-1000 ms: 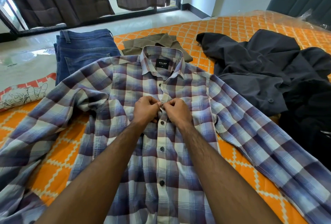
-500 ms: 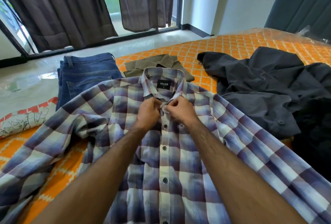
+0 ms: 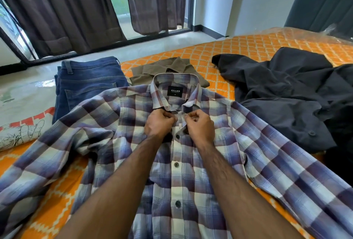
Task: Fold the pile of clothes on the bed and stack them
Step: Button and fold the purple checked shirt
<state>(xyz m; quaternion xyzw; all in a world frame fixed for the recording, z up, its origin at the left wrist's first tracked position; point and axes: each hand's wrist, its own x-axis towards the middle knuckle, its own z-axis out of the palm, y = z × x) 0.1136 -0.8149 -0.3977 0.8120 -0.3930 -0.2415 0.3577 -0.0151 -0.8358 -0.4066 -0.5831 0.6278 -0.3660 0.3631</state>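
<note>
A purple and white checked shirt (image 3: 114,124) lies front up on the orange patterned bed (image 3: 238,51), sleeves spread to both sides, lower buttons fastened. My left hand (image 3: 158,124) pinches the left edge of the shirt's front just below the collar. My right hand (image 3: 200,126) pinches the right edge beside it, fingers curled round the cloth. Folded blue jeans (image 3: 89,82) and a folded olive shirt (image 3: 172,67) lie beyond the collar. A heap of dark grey and black clothes (image 3: 290,95) sits to the right.
A white printed cloth with red edging (image 3: 19,133) lies at the left bed edge. Beyond the bed are grey floor, a glass door and dark curtains (image 3: 66,9). Clear plastic wrap covers the bed's far right corner.
Both hands have moved up the shirt's front from a middle button to just under the collar. The view has tilted up, showing more of the window and wall.
</note>
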